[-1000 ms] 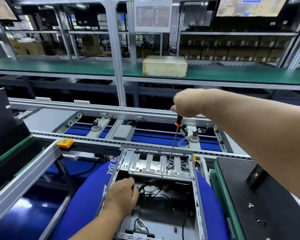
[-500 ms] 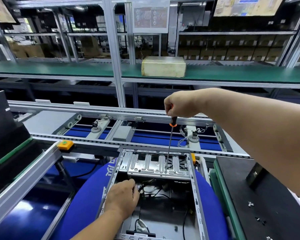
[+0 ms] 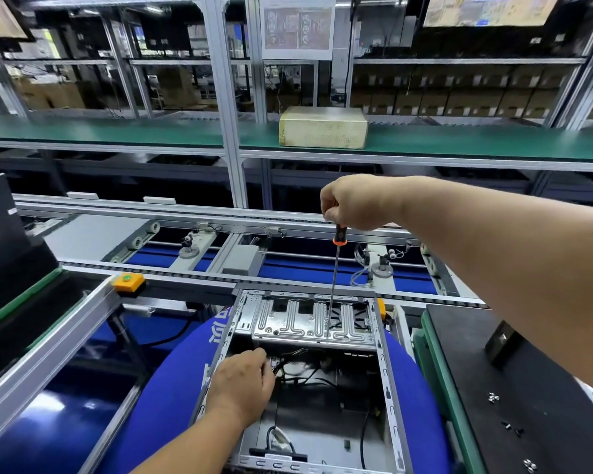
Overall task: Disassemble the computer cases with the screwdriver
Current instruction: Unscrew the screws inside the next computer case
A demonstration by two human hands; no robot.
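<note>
Head view: right hand [image 3: 355, 201] wrapped around the handle of the screwdriver [image 3: 334, 278], held near vertical, tip down on the ribbed metal bracket [image 3: 308, 321] at the far end of the computer case [image 3: 308, 371]. Left hand [image 3: 242, 383] rests on the case's left wall, fingers curled down over the edge by the cable bundle [image 3: 298, 366]; can't tell if it's pinching a cable or just bracing, so grip is unclear. Case sits open-side-up on a blue cushion [image 3: 158, 398], between the conveyor rail on the left and the black tabletop [image 3: 545, 388] on the right.

Progress, my read: side panel already off, interior mostly bare, just cables and the bracket left inside. A few loose screws [image 3: 492, 397] lie on the tabletop, so some fasteners look done. Bracket is seated, likely the part being undone now. Probably mid-task, later half for this case.

Hard to see: the tip-to-screw contact is too small to confirm engagement. Left fingertips are hidden behind the knuckles. Near end of the case is cut off by the frame's bottom edge. The task mentions several cases; only this one is in view.
</note>
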